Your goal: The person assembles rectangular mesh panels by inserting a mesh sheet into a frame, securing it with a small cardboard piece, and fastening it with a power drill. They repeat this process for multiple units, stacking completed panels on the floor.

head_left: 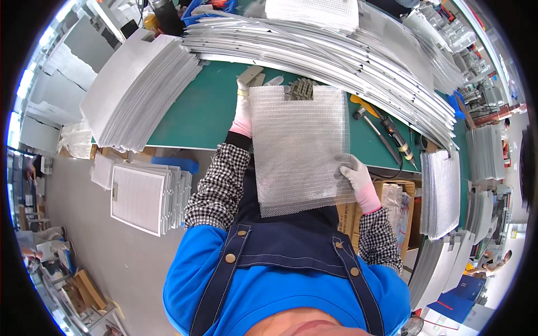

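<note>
Mesh panel (300, 148) sits over the desk's (185, 120) front edge, right hand (356, 175) pinching its right side; can't tell if the left hand (241, 106), up by the grey blocks (250, 74), grips anything. Honestly, I'd support both sides evenly so it doesn't flex.

Pinching w/ gloved R hand (354, 175), w/ R forearm (381, 236) angled in behind it; w/ gloved L hand (242, 106) farther fwd than R, w/ L forearm (220, 187) slanted behind it.
</note>
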Demonstrator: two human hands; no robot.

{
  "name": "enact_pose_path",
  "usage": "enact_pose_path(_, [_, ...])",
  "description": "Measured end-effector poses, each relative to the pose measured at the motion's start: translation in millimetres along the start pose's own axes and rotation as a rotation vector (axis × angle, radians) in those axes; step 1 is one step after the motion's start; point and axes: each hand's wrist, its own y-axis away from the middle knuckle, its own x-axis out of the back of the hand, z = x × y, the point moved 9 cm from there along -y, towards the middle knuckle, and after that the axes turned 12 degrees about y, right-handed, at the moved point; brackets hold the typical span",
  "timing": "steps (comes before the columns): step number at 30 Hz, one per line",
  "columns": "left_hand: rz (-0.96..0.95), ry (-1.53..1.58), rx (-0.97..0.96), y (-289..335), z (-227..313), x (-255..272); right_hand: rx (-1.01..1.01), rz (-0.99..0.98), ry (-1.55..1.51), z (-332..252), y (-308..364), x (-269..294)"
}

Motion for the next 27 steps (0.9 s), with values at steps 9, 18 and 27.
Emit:
enact_pose_path(9, [0.112, -0.073, -0.09, -4, 17, 41, 0.019, -0.021, 0.211, -13, 7, 2])
enact_pose_path(18, [0.097, -0.266, -0.131, -5, -2, -16, 0.446, 0.771, 0.58, -162, -82, 321])
enact_pose_path(27, [0.008, -0.144, -0.054, -1, 1, -9, -0.419, 1.048, 1.112, -166, -168, 378])
